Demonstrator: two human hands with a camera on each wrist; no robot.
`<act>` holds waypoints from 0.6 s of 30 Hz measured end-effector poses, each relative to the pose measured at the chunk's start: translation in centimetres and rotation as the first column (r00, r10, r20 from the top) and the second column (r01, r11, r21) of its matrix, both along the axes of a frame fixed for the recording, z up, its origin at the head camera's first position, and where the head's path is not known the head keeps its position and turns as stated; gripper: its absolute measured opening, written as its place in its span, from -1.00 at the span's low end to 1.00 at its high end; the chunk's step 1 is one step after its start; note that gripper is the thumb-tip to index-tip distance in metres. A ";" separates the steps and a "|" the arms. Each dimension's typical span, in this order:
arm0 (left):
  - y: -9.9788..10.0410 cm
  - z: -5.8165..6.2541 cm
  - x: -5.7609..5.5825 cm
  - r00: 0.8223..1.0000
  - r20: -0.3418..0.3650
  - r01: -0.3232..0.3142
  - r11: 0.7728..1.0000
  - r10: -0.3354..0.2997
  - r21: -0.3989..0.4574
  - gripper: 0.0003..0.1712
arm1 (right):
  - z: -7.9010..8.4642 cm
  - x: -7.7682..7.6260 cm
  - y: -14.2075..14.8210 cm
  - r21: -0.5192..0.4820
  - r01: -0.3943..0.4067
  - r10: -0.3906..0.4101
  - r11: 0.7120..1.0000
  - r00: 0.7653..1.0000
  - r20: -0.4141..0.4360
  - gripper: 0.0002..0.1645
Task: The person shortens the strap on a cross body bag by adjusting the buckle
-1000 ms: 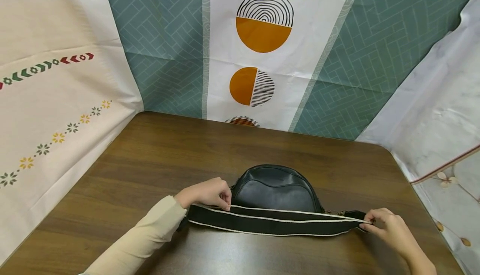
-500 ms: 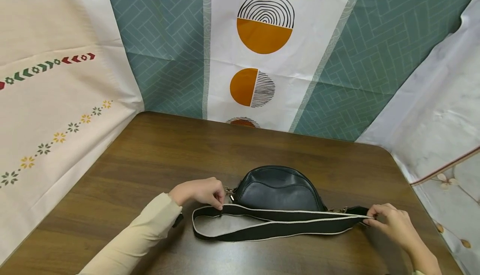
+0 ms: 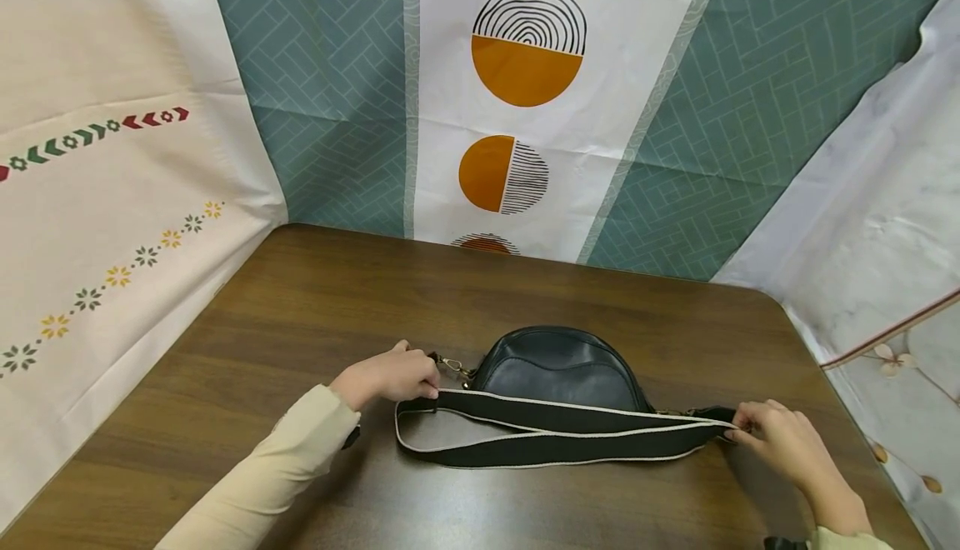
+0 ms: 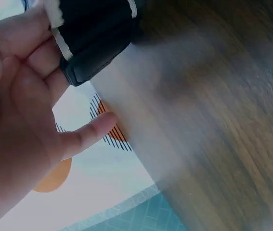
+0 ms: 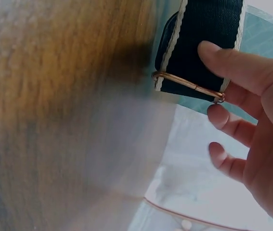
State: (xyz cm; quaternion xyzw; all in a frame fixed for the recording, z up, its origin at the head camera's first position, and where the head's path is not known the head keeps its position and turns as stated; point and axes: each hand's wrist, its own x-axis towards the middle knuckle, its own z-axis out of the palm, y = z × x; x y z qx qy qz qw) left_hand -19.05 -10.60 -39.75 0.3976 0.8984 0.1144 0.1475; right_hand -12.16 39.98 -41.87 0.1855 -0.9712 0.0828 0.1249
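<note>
A black half-round handbag (image 3: 566,371) stands on the table, with a wide black strap (image 3: 555,449) edged in white stretched in front of it. My left hand (image 3: 392,379) pinches the strap at its left part, where a loop hangs below the fingers. In the left wrist view, a black leather strap end (image 4: 93,62) shows beside those fingers. My right hand (image 3: 780,442) pinches the strap's right end, thumb flat on the webbing. A thin brass-coloured ring (image 5: 189,85) crosses the strap there. Left of the bag, a gold clasp (image 3: 454,366) joins it to the strap.
The brown wooden table (image 3: 360,283) has rounded back corners. Behind it hangs a green and white patterned cloth (image 3: 442,58), with a cream embroidered cloth (image 3: 112,200) on the left and a white floral one (image 3: 892,242) on the right.
My left hand has slid left along the strap and slightly up, and the strap's left part has opened into a loop. The left gold clasp has come into view. The right hand has barely moved.
</note>
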 end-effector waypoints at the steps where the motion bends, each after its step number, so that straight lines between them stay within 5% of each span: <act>1: -0.1 0.0 0.0 1.000 -0.011 -0.010 1.000 0.010 0.004 -0.76 | 0.1 0.0 0.0 0.002 0.017 -0.017 1.000 1.000 0.017 -0.63; 8: -1.0 0.1 -0.5 0.991 -0.083 -0.096 0.993 0.101 0.065 -0.63 | 0.8 -0.1 0.1 -0.002 0.127 -0.124 0.992 0.977 0.172 -0.78; 18: -2.2 0.0 -0.7 0.976 -0.048 -0.208 0.977 0.210 0.046 -0.62 | 1.2 -0.4 -0.3 0.019 0.142 -0.143 0.990 0.978 0.152 -0.86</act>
